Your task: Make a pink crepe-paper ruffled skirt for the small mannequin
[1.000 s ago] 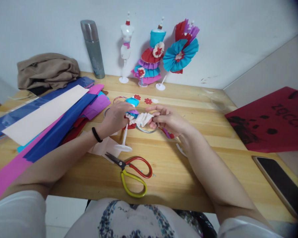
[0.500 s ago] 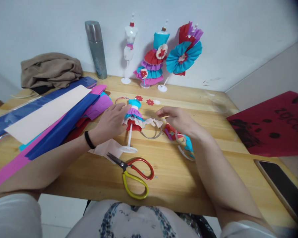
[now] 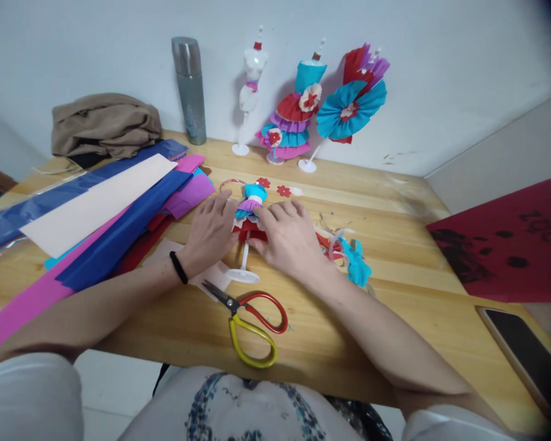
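A small dress form (image 3: 245, 254) on a white stand wears a crepe-paper dress (image 3: 255, 193) with a turquoise top and a tiered skirt in purple, turquoise, white and red. At the skirt's left side, my left hand (image 3: 212, 226), a black band on its wrist, has its fingers curled against the paper. My right hand (image 3: 288, 236) is closed on the skirt's right side, covering part of the ruffles. Scissors (image 3: 232, 304) with one red and one yellow handle lie partly opened in front of the stand, their blades over a pale paper sheet (image 3: 165, 251).
Behind stand a bare dress form (image 3: 256, 64), two decorated ones (image 3: 310, 76) (image 3: 352, 110) and a thermos (image 3: 190, 92). Coloured crepe paper (image 3: 101, 202) and brown cloth (image 3: 105, 125) lie left. Red paper flowers (image 3: 283, 191), turquoise scraps (image 3: 359, 263), a red bag (image 3: 509, 245) and a phone (image 3: 517, 343) are also there.
My right hand has moved left from above the table onto the skirt, and the white ruffle strip trailing right is now hidden. My left hand stays at the skirt. The view has shifted slightly.
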Demonstrator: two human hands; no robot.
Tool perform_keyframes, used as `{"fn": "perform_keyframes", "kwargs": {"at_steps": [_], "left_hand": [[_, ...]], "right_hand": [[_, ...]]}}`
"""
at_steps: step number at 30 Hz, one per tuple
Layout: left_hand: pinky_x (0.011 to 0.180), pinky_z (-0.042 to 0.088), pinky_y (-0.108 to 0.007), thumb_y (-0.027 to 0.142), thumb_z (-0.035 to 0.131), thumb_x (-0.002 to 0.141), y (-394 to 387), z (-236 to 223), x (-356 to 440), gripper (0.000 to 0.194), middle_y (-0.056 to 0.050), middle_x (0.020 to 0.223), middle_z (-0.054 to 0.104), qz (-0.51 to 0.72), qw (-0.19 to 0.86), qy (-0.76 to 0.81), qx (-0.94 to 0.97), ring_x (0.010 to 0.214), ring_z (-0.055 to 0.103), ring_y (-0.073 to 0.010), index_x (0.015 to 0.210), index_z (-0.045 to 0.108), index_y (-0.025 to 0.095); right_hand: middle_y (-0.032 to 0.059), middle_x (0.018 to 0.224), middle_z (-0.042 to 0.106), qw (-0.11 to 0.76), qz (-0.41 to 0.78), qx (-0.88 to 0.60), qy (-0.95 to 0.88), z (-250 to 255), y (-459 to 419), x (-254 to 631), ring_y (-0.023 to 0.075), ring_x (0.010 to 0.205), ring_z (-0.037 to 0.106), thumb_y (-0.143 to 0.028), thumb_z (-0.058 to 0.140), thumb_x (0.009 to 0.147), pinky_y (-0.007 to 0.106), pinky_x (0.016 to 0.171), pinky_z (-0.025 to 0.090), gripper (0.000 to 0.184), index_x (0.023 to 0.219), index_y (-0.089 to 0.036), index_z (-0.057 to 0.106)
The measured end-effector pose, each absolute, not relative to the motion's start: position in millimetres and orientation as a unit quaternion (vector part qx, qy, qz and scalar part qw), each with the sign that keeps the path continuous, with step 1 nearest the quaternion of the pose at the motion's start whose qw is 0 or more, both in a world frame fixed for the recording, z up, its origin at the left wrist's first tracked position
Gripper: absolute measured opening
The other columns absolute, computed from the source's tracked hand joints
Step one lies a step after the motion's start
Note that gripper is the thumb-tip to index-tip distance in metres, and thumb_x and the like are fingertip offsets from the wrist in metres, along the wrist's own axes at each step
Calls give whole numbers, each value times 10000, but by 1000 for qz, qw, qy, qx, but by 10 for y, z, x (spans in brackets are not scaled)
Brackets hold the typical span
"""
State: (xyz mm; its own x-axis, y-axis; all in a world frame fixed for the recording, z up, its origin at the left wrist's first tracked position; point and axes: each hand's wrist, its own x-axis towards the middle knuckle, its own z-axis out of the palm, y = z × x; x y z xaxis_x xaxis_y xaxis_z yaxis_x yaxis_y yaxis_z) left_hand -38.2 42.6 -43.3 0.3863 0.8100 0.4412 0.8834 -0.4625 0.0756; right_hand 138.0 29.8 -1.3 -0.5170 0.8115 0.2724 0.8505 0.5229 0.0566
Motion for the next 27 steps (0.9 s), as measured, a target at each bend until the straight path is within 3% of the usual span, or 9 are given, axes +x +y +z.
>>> {"fn": "perform_keyframes", "kwargs": {"at_steps": [6, 12, 16, 27], "left_hand": [[940, 457, -441, 201, 587, 823, 402, -463, -461, 247, -158, 1317, 541, -190, 120, -512, -829, 1187, 512, -324, 1062, 583, 140], [929, 450, -439, 238, 563, 865, 415, -509, -499, 161, -125, 1232, 602, -177, 122, -505, -836, 1134, 539, -298, 983, 634, 153], [935, 445, -451, 346, 596, 869, 412, -488, -520, 226, -128, 1206, 616, -171, 104, -508, -838, 1128, 543, -295, 963, 653, 149], [862, 470, -438, 313, 537, 891, 415, -449, -527, 185, -103, 975, 682, -147, 67, -522, -837, 965, 604, -273, 868, 653, 171]], "right_hand": [[132, 938, 686, 108, -153, -504, -843, -222, 421, 1327, 292, 931, 550, -186, 503, 867, 433, 888, 293, 185, 989, -139, 633], [99, 828, 695, 122, -173, -514, -831, -326, 420, 1365, 262, 834, 566, -170, 450, 898, 434, 865, 279, 190, 862, -164, 636], [98, 820, 699, 128, -170, -517, -829, -325, 427, 1370, 259, 822, 571, -165, 473, 871, 430, 863, 281, 169, 856, -161, 642], [129, 854, 711, 127, -142, -526, -829, -297, 429, 1386, 268, 834, 570, -168, 423, 884, 441, 888, 288, 247, 930, -152, 665]]}}
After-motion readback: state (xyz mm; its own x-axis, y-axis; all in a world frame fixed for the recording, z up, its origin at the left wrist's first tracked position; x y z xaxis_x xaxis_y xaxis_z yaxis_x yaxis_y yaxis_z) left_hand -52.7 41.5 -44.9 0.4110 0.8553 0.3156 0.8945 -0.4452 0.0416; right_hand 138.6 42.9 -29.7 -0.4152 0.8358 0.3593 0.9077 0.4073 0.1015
